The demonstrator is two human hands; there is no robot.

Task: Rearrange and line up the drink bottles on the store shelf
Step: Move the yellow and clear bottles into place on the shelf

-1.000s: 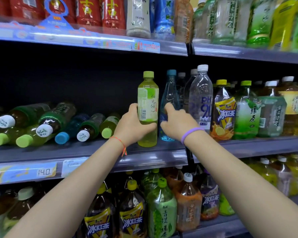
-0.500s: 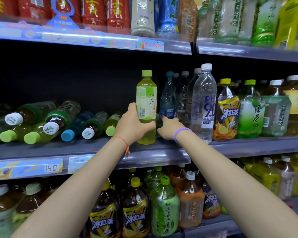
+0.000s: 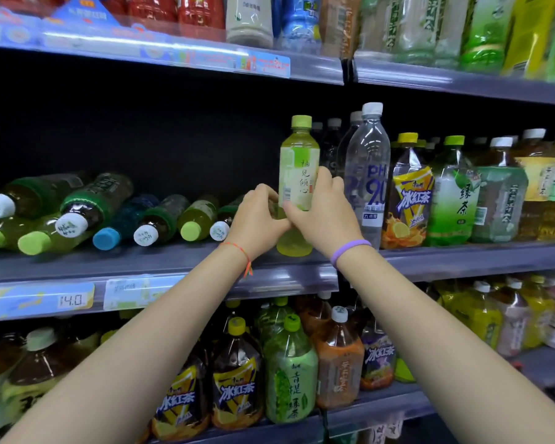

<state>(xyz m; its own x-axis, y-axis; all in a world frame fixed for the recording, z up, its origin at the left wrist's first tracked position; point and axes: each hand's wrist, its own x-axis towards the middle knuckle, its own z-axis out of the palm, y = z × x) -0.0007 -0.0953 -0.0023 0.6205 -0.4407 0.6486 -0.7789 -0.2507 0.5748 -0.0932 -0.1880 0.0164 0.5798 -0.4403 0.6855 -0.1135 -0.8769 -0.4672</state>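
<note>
- The left hand [image 3: 258, 219] and the right hand [image 3: 326, 216] both curl round the lower half of a yellow-green bottle [image 3: 298, 165] — thumbs near each other at its front.
- That bottle stands upright near the front edge of the middle shelf [image 3: 173, 257], just left of a clear water bottle [image 3: 370, 161].
- Farther left, several bottles [image 3: 77, 213] lie on their sides — caps toward the near edge.

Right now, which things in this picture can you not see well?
- Head view: lower body of the green tea bottle, covered by the left hand and right hand.
- Bottles behind the clear water bottle: hidden by the front row.
- Top shelf bottles: caps cut off by the frame edge, blurred.
</note>
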